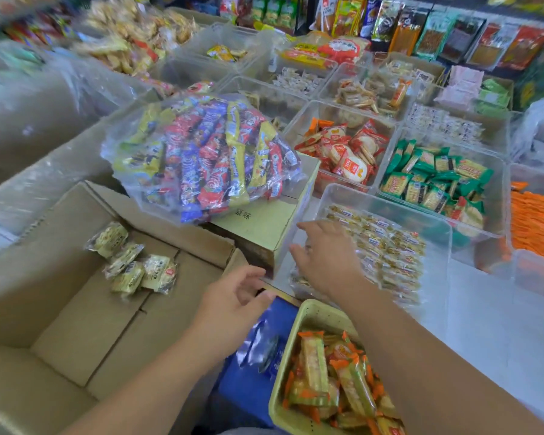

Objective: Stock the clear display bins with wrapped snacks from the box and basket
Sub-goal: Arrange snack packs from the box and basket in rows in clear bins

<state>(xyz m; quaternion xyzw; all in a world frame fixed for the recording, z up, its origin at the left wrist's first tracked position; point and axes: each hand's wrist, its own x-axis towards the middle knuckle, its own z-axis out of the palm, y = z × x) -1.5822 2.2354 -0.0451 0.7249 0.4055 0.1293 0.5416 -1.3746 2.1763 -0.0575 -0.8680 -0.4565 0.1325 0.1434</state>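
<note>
Head view: a person's right hand (324, 255), fingers spread and empty, hung over the near corner of a clear bin (437, 265) of small wrapped snacks (387, 246). The left hand (233, 296), loosely curled and holding nothing, hovered beside the cardboard box (76, 324), where four pale snacks (132, 265) lay. A yellow basket (308, 312) of orange-wrapped snacks (330, 375) sat beneath the right forearm.

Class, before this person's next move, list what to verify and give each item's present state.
1. Left hand free: ok, it holds nothing.
2. Right hand free: ok, open over the near clear bin.
3. Cardboard box has stock: ok, a few pale wrapped snacks remain.
4. Basket has stock: ok, orange-and-green packs inside.
5. Room in the near clear bin: ok, contents lie below its rim.
6. Box snacks match that bin's snacks: cannot tell.
</note>
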